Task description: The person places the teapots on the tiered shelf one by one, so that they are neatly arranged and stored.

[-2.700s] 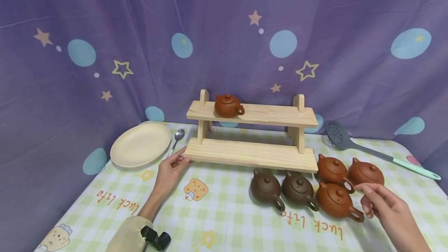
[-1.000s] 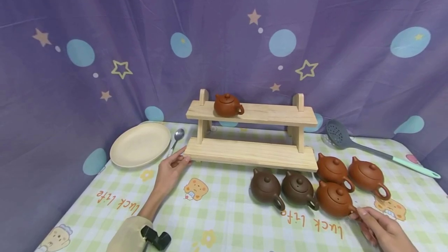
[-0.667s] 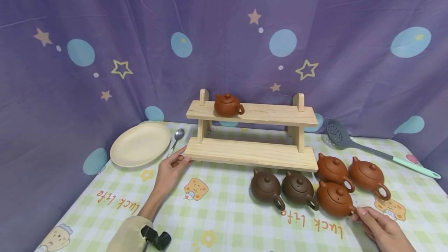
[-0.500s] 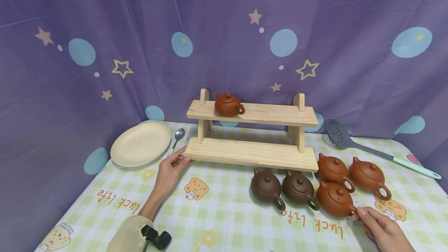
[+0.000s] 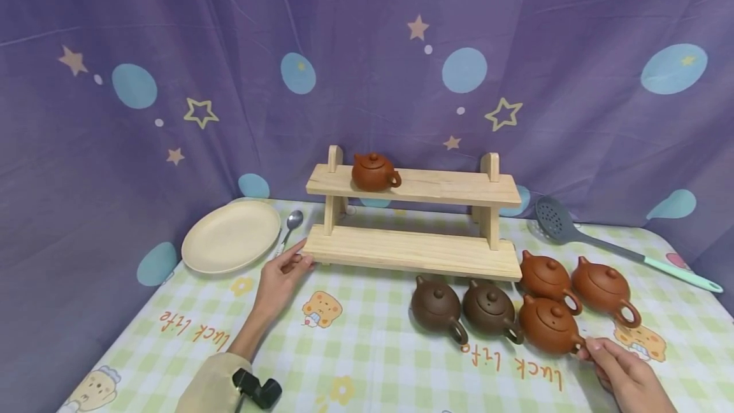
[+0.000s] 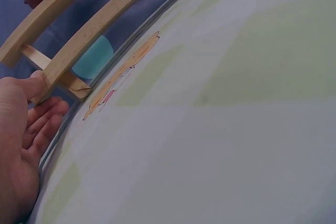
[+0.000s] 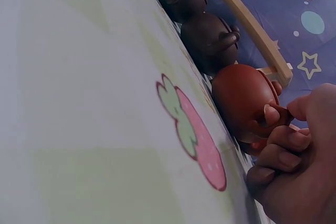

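Observation:
My left hand (image 5: pixel 279 283) grips the left end of the lower plank of a two-tier wooden shelf (image 5: pixel 413 250), thumb above and fingers below in the left wrist view. My right hand (image 5: pixel 625 371) pinches the handle of the front reddish-brown teapot (image 5: pixel 549 327), which sits upright on the cloth. In the right wrist view, a finger pokes through that handle. Two more reddish-brown teapots, one behind it (image 5: pixel 545 277) and one at right (image 5: pixel 602 285), stand close by. To its left are two dark brown teapots, one nearer (image 5: pixel 490 308) and one farther (image 5: pixel 436 306).
Another reddish-brown teapot (image 5: pixel 374 173) stands on the upper tier, left of centre. A cream plate (image 5: pixel 231 236) and a spoon (image 5: pixel 294 220) lie at left. A grey skimmer (image 5: pixel 608 246) with a mint handle lies at back right. A purple curtain (image 5: pixel 367 50) hangs behind the table.
My right hand has moved from beside the rightmost teapot down to the front reddish-brown teapot and taken its handle; it has held still there since. My left hand stays on the shelf.

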Demonstrator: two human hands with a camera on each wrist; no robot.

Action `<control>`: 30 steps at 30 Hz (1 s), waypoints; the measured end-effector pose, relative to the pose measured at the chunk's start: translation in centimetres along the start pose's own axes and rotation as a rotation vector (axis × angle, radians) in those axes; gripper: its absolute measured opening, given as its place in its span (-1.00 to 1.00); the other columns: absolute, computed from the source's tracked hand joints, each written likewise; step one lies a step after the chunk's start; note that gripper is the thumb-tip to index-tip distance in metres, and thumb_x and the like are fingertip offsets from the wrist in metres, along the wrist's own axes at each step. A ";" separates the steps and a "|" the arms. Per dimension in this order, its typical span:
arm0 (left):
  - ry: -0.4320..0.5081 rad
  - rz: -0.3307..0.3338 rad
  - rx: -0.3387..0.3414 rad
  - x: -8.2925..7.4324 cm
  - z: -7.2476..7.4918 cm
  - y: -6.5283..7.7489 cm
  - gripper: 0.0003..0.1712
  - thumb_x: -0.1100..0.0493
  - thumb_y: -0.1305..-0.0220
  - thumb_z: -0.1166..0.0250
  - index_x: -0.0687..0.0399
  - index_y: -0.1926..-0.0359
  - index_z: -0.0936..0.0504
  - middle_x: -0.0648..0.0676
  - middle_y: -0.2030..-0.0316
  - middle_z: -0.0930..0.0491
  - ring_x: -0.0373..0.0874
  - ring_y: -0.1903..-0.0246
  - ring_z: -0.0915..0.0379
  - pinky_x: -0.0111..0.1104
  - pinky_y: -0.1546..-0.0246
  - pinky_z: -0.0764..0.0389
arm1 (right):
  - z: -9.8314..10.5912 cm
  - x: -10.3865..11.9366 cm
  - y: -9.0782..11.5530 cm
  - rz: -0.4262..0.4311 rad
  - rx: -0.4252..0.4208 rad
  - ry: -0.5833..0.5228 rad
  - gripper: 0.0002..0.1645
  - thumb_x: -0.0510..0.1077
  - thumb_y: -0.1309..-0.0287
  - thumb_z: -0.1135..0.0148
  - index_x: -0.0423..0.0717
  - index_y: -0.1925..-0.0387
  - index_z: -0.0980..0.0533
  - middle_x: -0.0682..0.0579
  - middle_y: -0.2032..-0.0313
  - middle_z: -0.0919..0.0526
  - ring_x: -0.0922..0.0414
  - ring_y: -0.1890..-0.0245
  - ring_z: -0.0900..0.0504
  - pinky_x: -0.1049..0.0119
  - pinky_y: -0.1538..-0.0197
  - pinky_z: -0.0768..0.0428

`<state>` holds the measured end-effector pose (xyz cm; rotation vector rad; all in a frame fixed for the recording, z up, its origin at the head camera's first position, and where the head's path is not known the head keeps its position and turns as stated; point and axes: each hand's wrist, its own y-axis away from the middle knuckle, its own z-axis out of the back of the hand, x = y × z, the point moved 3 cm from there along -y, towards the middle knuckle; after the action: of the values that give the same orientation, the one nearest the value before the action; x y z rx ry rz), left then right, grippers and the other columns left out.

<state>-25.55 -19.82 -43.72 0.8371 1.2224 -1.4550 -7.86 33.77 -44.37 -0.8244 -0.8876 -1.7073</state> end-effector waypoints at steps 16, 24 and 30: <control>0.002 0.016 0.006 -0.2 0.0 0.1 -0.44 0.20 -0.44 -0.36 0.20 -0.40 -0.51 0.28 0.14 -0.65 -0.05 0.18 -0.74 -0.51 0.05 -0.62 | 0.1 -0.2 0.2 0.029 -0.066 -0.070 -0.36 0.08 -0.69 0.23 -0.41 0.17 -0.53 0.06 0.63 -0.27 0.02 0.68 -0.26 0.15 0.58 -0.28; 0.011 0.014 0.004 -0.1 0.0 0.0 -0.44 0.22 -0.44 -0.36 0.20 -0.40 -0.50 0.28 0.14 -0.64 -0.07 0.20 -0.74 -0.50 0.05 -0.63 | 0.4 0.7 0.0 0.060 -0.061 -0.060 -0.38 0.07 -0.69 0.25 -0.39 0.20 -0.50 0.06 0.61 -0.26 0.04 0.65 -0.26 0.16 0.56 -0.24; 0.007 0.020 0.000 0.0 -0.1 0.0 -0.44 0.22 -0.44 -0.36 0.19 -0.40 -0.50 0.28 0.15 -0.65 -0.04 0.19 -0.75 -0.49 0.05 -0.63 | 0.4 1.7 0.2 0.133 -0.088 -0.029 -0.44 -0.03 -0.70 0.25 -0.37 0.24 -0.50 0.04 0.60 -0.26 0.05 0.64 -0.26 0.15 0.57 -0.21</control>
<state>-25.57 -19.78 -43.76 0.8526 1.2158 -1.4377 -8.08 33.34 -42.68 -0.9486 -0.7641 -1.6303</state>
